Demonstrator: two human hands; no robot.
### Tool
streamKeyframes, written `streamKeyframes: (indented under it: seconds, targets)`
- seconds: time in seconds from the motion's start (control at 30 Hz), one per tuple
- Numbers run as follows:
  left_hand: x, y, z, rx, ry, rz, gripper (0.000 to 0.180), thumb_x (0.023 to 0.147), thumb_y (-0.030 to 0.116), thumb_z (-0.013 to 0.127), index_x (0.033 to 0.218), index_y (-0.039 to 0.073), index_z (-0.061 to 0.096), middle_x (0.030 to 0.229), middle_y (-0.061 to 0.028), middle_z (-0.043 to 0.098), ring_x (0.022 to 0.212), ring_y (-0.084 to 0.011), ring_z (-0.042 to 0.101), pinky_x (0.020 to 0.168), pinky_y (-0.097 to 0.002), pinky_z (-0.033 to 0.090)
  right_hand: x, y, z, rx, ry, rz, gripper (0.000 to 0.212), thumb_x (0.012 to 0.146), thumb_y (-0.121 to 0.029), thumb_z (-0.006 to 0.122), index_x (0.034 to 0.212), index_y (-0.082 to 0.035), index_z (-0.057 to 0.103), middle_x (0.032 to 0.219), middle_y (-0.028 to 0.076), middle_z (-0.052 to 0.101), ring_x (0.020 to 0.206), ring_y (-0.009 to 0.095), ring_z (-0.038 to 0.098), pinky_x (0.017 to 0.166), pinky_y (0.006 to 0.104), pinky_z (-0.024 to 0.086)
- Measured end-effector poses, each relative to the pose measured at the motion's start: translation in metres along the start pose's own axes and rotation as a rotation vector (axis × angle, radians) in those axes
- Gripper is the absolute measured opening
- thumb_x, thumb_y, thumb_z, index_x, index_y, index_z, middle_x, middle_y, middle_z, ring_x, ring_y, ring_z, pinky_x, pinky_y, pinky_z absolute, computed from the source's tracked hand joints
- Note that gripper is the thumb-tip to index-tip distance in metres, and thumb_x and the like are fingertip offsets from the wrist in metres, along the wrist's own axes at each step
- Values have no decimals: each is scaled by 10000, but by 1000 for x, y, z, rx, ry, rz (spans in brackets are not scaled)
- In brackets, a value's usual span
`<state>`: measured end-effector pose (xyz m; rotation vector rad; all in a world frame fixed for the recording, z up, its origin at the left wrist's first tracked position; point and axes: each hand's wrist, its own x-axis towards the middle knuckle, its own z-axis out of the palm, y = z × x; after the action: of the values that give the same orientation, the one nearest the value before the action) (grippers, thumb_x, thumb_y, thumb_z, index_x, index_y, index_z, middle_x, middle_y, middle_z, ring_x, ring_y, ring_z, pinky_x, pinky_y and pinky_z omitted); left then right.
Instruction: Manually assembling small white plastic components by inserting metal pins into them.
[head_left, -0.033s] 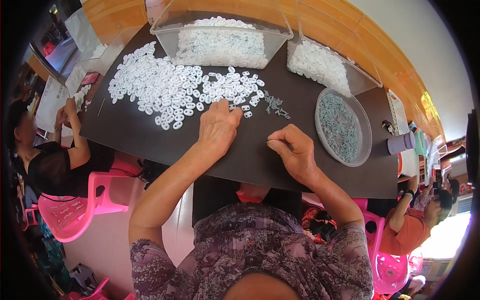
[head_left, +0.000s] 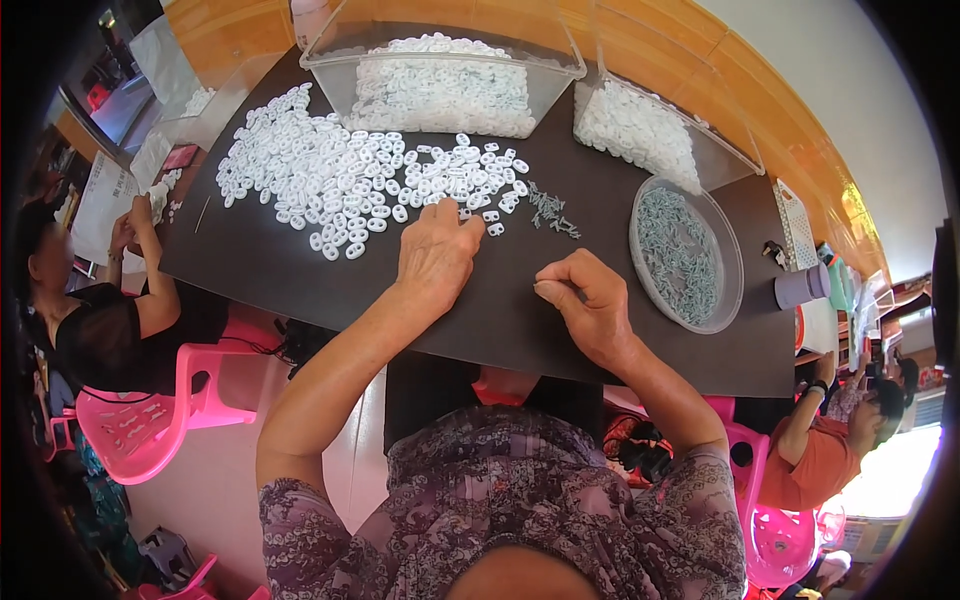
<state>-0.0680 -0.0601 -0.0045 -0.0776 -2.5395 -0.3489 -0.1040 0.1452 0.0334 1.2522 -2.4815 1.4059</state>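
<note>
My left hand (head_left: 437, 250) reaches to the near edge of a small heap of white oval plastic pieces with two holes (head_left: 455, 178). Its fingers are bent down and closed at the pieces, one white piece showing by the fingertips; the grip itself is partly hidden. Over the tabletop to the right, my right hand (head_left: 592, 305) is closed in a pinch of thumb and forefinger. What the pinch holds, if anything, cannot be made out. A little pile of grey-green small plastic parts (head_left: 550, 210) lies between and beyond the hands.
A larger heap of white pieces (head_left: 310, 165) spreads at left on the dark table (head_left: 520, 330). Two clear bins (head_left: 440, 95) (head_left: 640, 130) of white pieces stand at the back. A round tub (head_left: 737, 270) holds grey-green parts. People sit at left (head_left: 110, 340) and right (head_left: 815, 460).
</note>
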Motion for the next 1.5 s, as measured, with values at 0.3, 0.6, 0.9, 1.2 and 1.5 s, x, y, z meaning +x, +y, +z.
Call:
streamKeyframes:
  seconds: [0.3,0.6,0.9,1.2,1.5]
  targets:
    - [-5,3,1,104,9,116,74,685,-5,577,739,43,561,755,-120,494,744,-278,538,607,-350,461,1,-4,6,32,17,22,47,768,8,638,806,-12,619,741,42,557,676,116,528,604,242,411]
    - [-25,27,-37,-1441,-167,-801,174,867,129,616,891,-43,607,722,-63,610,560,-103,572,444,-216,454,4,-18,25,415,68,325,66,824,-17,615,881,16,614,812,23,622,747,62,562,686,206,454]
    - [-40,47,-43,-1687,14,-860,135,845,55,619,918,-58,609,751,-97,623,586,-126,596,474,-226,482,-1,-28,43,617,99,327,70,835,-6,603,896,29,603,816,37,626,757,77,575,701,213,466]
    - [-52,49,-44,-1684,88,-824,143,861,72,603,938,-48,591,791,-83,617,613,-106,572,507,-211,458,-2,-34,45,593,78,313,57,842,28,566,894,37,589,820,46,616,762,95,585,706,224,473]
    - [-55,51,-44,-1612,107,-825,133,877,74,584,941,-42,590,804,-65,601,635,-93,550,531,-207,444,-4,-28,53,516,76,240,39,850,39,555,879,38,580,820,40,604,771,92,581,710,220,471]
